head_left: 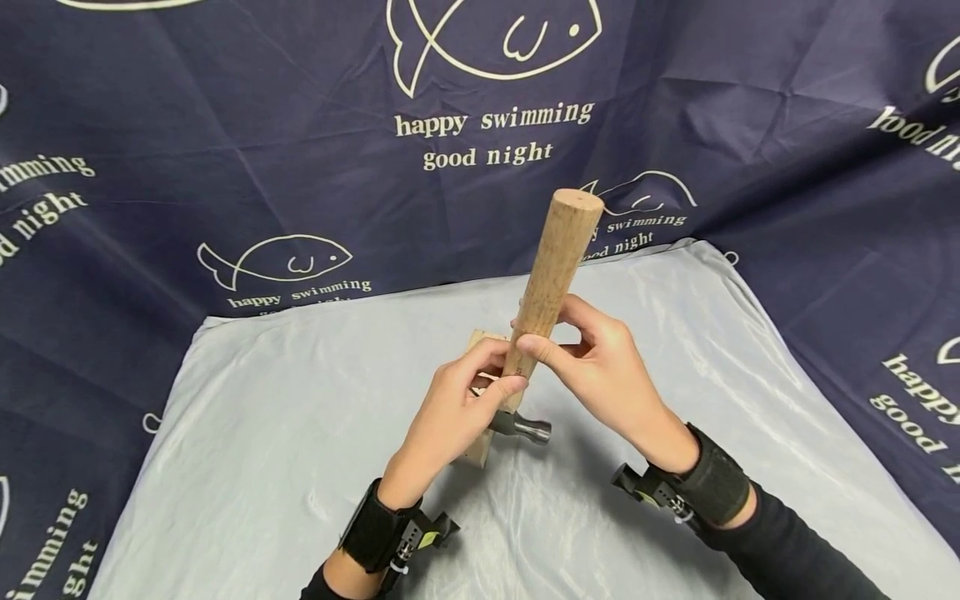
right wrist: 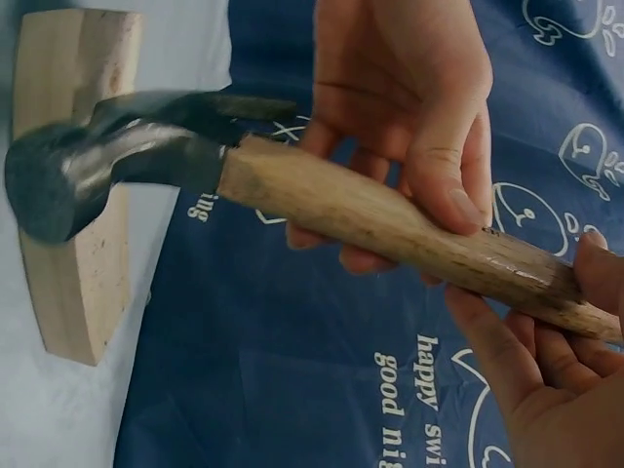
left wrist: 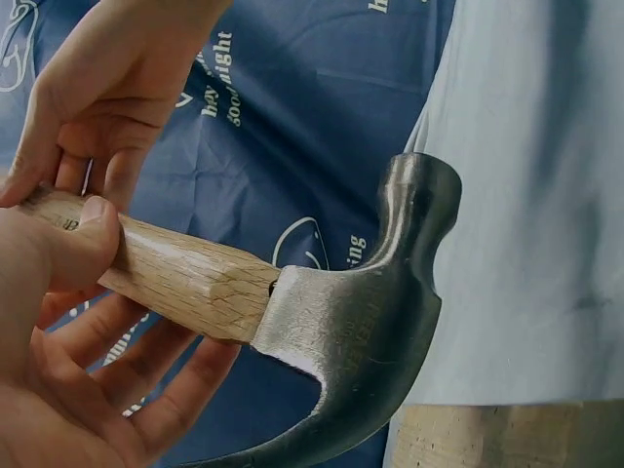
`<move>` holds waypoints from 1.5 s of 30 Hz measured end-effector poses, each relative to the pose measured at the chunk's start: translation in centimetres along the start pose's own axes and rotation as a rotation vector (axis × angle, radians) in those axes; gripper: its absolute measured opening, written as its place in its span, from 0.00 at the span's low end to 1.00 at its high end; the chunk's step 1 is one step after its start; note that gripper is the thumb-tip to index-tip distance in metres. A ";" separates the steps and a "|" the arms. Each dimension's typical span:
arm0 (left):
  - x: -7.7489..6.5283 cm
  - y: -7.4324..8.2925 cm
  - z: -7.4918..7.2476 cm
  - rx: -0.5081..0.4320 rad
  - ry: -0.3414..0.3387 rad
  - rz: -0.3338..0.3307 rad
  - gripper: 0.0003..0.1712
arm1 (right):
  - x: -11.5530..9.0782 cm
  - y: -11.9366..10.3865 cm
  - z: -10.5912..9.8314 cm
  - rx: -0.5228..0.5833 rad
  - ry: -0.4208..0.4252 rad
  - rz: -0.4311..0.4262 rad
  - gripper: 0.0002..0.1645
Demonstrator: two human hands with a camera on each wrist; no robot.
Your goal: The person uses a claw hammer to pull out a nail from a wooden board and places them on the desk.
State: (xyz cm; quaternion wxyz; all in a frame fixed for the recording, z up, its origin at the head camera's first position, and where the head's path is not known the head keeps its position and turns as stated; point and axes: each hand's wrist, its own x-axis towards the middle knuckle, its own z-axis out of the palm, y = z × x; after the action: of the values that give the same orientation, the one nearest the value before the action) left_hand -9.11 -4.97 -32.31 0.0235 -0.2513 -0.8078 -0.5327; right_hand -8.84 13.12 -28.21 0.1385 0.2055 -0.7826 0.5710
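A claw hammer with a wooden handle (head_left: 558,258) is held head down, its handle end pointing up and away. My left hand (head_left: 457,408) grips the handle near the dark metal head (left wrist: 361,312), thumb on one side and fingers on the other. Farther up the handle, my right hand (head_left: 600,358) pinches it between thumb and fingers. The right wrist view shows the hammer head (right wrist: 127,161) in front of a pale wooden block (right wrist: 73,263). In the head view that block (head_left: 475,454) is mostly hidden behind the left hand and hammer.
A pale grey-blue cloth (head_left: 300,467) covers the table. Behind and at both sides hangs a dark blue curtain (head_left: 300,167) printed with fish and words. Each wrist carries a black strap (head_left: 716,475) with a small camera.
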 end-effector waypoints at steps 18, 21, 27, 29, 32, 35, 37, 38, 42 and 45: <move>-0.1 -4.0 -0.9 0.056 0.093 -0.033 0.15 | 0.6 0.3 0.3 0.070 -0.078 0.007 0.21; -0.1 -4.2 -1.4 0.052 0.122 -0.050 0.14 | 0.6 0.3 0.2 0.055 -0.081 0.009 0.23; 0.0 -4.7 -2.8 0.081 0.166 -0.095 0.12 | 0.5 0.5 -0.2 -0.025 -0.083 0.014 0.21; 0.0 -4.2 -3.4 0.079 0.186 -0.129 0.11 | 0.6 0.5 -0.3 -0.045 -0.083 0.016 0.20; -0.1 -4.1 -4.2 0.072 0.218 -0.147 0.12 | 0.7 0.7 -0.4 -0.075 -0.082 0.023 0.18; -0.2 -4.9 -4.9 0.085 0.238 -0.145 0.13 | 0.8 1.0 -0.5 -0.112 -0.078 0.024 0.17; -0.2 -6.0 -5.3 0.101 0.251 -0.132 0.14 | 0.8 1.4 -0.6 -0.144 -0.075 0.018 0.16; -0.3 -6.0 -5.5 0.112 0.256 -0.133 0.14 | 0.9 1.6 -0.7 -0.159 -0.074 0.016 0.16; -0.5 -6.4 -6.0 0.143 0.283 -0.154 0.13 | 1.0 2.3 -0.8 -0.207 -0.071 0.009 0.15; -0.7 -6.6 -6.3 0.137 0.306 -0.197 0.13 | 1.0 2.9 -1.0 -0.238 -0.074 0.020 0.14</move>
State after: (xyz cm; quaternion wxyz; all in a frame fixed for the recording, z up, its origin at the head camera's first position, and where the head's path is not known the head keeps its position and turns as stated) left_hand -12.81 -12.81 -35.41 0.1111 -0.0849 -0.8499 -0.5081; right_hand -11.17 14.66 -29.90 0.1273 0.2005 -0.8515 0.4675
